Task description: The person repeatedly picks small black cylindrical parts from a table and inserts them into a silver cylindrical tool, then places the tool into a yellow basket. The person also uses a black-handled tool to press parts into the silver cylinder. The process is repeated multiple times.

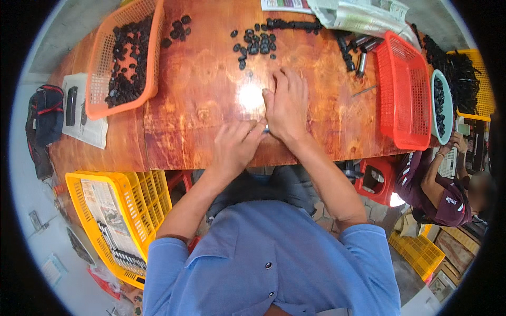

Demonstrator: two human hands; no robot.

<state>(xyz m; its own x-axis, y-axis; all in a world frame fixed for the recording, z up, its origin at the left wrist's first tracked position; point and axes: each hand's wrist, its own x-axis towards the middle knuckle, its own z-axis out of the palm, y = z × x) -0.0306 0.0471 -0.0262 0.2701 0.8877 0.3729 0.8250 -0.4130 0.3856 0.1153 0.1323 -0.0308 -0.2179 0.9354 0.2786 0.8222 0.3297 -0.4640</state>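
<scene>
At the near edge of the wooden table (184,131), my left hand (235,143) is closed in a pinch, its fingertips meeting the heel of my right hand. A small shiny, bluish sliver of a thing (267,128) peeks out between them; most of it is hidden. My right hand (287,108) lies stretched out on the table, fingers pointing away from me and thumb apart. Beyond it sits a loose group of small black round parts (257,45). Behind those, a row of black pieces (292,24) runs to the right.
An orange basket (95,97) of black parts stands at left, a red basket (403,95) at right. Metal tubes (362,64) and a thin rod (363,90) lie near the red basket. A yellow crate (142,210) stands lower left. A co-worker (440,189) sits at right.
</scene>
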